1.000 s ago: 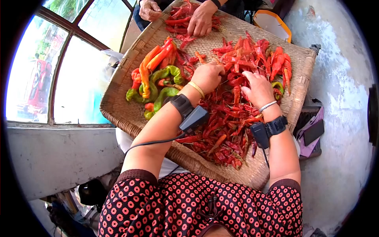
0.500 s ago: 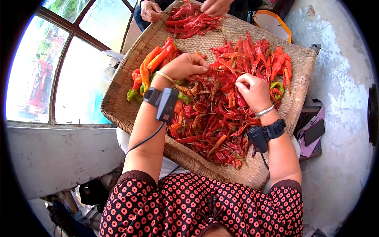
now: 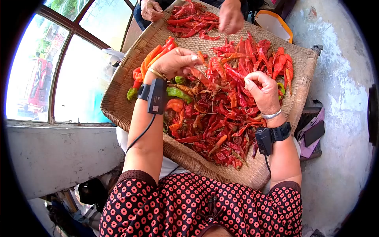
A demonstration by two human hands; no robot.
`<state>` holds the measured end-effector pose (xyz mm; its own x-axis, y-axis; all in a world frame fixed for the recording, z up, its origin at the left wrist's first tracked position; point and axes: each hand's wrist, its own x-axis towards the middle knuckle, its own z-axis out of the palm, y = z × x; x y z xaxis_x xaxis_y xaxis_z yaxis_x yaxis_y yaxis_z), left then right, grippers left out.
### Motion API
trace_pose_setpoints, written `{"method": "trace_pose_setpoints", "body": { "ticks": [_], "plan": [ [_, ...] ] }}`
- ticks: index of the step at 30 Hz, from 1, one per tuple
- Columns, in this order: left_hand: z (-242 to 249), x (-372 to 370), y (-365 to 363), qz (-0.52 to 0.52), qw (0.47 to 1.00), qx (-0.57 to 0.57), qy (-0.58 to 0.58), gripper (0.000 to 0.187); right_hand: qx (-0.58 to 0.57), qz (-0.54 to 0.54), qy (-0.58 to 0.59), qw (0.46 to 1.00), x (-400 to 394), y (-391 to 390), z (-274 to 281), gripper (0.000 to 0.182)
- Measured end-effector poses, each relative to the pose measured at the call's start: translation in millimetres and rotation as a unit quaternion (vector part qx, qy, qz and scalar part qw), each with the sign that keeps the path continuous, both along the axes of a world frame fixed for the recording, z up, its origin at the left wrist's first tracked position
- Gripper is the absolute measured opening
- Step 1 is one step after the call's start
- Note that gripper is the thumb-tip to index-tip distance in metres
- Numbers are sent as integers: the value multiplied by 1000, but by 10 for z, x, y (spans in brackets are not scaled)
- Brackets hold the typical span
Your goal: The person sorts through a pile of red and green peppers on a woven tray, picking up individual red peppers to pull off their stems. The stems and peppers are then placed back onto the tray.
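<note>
A heap of dried red chili peppers (image 3: 213, 122) covers the middle of a woven basket tray (image 3: 252, 173). Over the heap's upper left, my left hand (image 3: 173, 64) is closed, with a motion-blurred red chili pepper (image 3: 202, 78) at its fingers. My right hand (image 3: 263, 91) pinches thumb against forefinger at the heap's right side. A red chili pepper (image 3: 234, 72) reaches to those fingertips; its pinched end is hidden. Fresher orange-red peppers (image 3: 152, 57) lie left of my left hand, and a green pepper (image 3: 178, 94) is below its wrist.
Across the tray, another person's hands (image 3: 231, 17) are by a separate pile of red chilies (image 3: 193, 21). Longer red chilies (image 3: 248, 53) lie at the upper right of the tray. A window (image 3: 79, 71) is at left; an orange-rimmed container (image 3: 274, 24) stands behind.
My left hand has lifted and shifted left with a red chili pepper. My right hand has moved slightly right. The other person's hand has moved over the tray, toward me.
</note>
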<state>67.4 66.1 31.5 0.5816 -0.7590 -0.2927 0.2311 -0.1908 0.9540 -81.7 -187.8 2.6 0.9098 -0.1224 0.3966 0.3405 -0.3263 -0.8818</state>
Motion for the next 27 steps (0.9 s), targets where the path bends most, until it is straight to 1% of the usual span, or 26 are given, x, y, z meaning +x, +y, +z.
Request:
{"method": "trace_pose_setpoints", "body": {
  "ticks": [2, 3, 5, 6, 7, 8, 9, 10, 11, 12, 13, 15, 16, 17, 18, 19, 20, 21, 23, 24, 25, 27],
  "plan": [
    [54, -1, 24, 9, 994, -107, 18, 24, 12, -3, 14, 1000, -8, -5, 11, 4],
    [20, 35, 43, 9, 994, -107, 18, 24, 24, -7, 29, 999, -11, -7, 14, 4],
    [-110, 161, 69, 121, 970, -212, 20, 29, 23, -4, 29, 999, -14, -8, 10, 4],
    [-114, 158, 9, 180, 953, -243, 36, 28, 21, 0, 30, 999, -17, -8, 8, 5],
    [-128, 146, -59, 179, 953, -243, 35, 28, 21, 0, 30, 999, -20, -5, 3, 5],
    [-149, 132, -138, 274, 951, -137, -39, 29, 34, 10, 36, 999, -21, 1, 0, 5],
    [-155, 97, -212, 361, 925, -28, -112, 30, 46, 20, 42, 998, -19, 5, -2, 5],
    [-177, 35, -254, 355, 894, 110, -252, 48, 46, 20, 43, 998, -16, 4, -3, 5],
    [-205, -5, -302, 355, 894, 111, -251, 48, 63, 31, 57, 996, -16, 4, -7, 6],
    [-230, -38, -351, 294, 870, 140, -369, 40, 79, 42, 70, 993, -17, 7, -9, 6],
    [-197, -109, -413, 229, 830, 167, -481, 33, 80, 42, 71, 993, -20, 15, -6, 6],
    [-57, -295, -539, 71, 894, 136, -422, 29, 99, 68, 88, 989, -29, 22, 11, 7],
    [-82, -330, -572, 14, 909, 100, -405, 35, 98, 69, 88, 989, -37, 24, 14, 7],
    [-108, -377, -596, -24, 906, 90, -413, 38, 127, 79, 99, 984, -45, 23, 17, 7],
    [-115, -418, -622, -52, 911, 100, -398, 39, 157, 89, 109, 977, -46, 19, 19, 7],
    [-109, -457, -634, -81, 914, 111, -381, 40, 157, 89, 109, 977, -44, 8, 13, 7],
    [-81, -474, -630, -113, 948, 149, -258, 33, 172, 99, 114, 973, -44, -9, 3, 8],
    [-114, -460, -621, -112, 948, 149, -258, 33, 187, 110, 120, 969, -43, -19, -3, 9],
    [-209, -410, -597, -131, 952, 141, -238, 22, 188, 111, 116, 969, -36, -26, -3, 11],
    [-158, -410, -576, -108, 965, 138, -195, 17, 188, 111, 113, 969, -32, -31, -2, 13],
    [-36, -409, -554, -84, 973, 157, -146, 17, 189, 110, 113, 969, -24, -31, -10, 13],
    [9, -302, -457, -22, 967, 169, -188, 15, 206, 66, 115, 969, -1, -21, -27, 19]
  ]
}}
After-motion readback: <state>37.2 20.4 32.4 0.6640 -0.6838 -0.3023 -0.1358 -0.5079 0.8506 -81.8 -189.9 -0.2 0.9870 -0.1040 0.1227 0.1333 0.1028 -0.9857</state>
